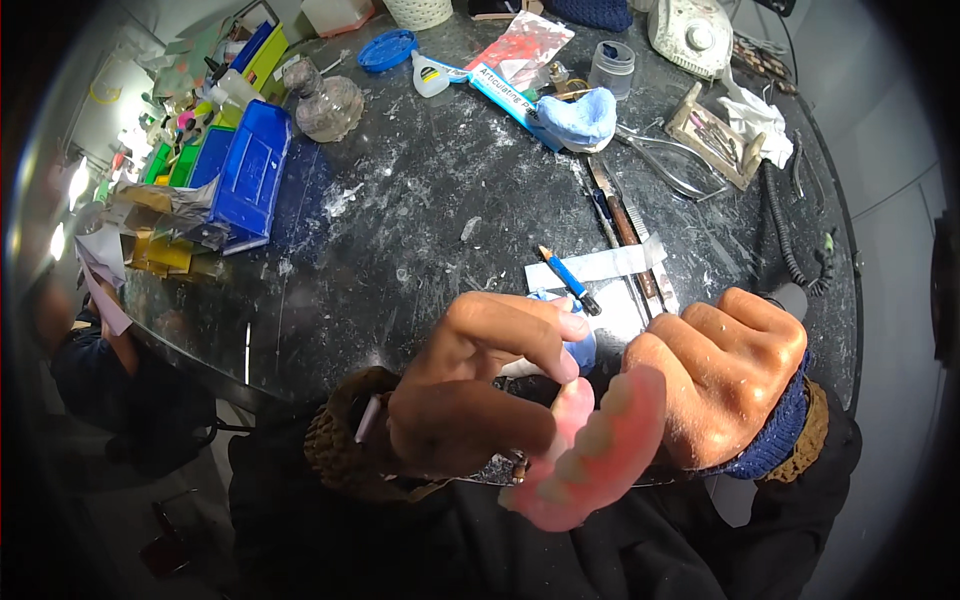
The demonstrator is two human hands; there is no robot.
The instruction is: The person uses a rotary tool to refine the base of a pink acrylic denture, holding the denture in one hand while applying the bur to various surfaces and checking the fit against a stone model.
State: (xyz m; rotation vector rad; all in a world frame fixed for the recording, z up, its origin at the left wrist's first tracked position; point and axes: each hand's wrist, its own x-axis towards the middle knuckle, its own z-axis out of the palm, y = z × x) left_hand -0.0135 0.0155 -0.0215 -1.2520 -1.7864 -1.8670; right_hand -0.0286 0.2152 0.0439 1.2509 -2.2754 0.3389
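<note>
A pink denture [610, 450] with a row of pale teeth is tilted in the air near the table's front edge. My left hand [480, 385] pinches one end of it between thumb and index finger. My right hand [720, 370] is closed in a fist right beside the denture's other side. Its thumb and whatever the curled fingers hold are hidden. Partly covered by my left fingers, a blue and white piece [583, 350] lies on the table. Just beyond it rests a short blue pencil [568, 278] on a pale strip [600, 266].
Long-handled tools [622, 215] lie past my hands. Farther back are a blue and white dental cast [580, 120], wire-framed pliers [680, 170], a blue box [500, 95] and a clear cup [612, 70]. Blue bins [255, 170] stand left; a coiled cord [785, 240] hangs right. Another person [110, 370] sits left.
</note>
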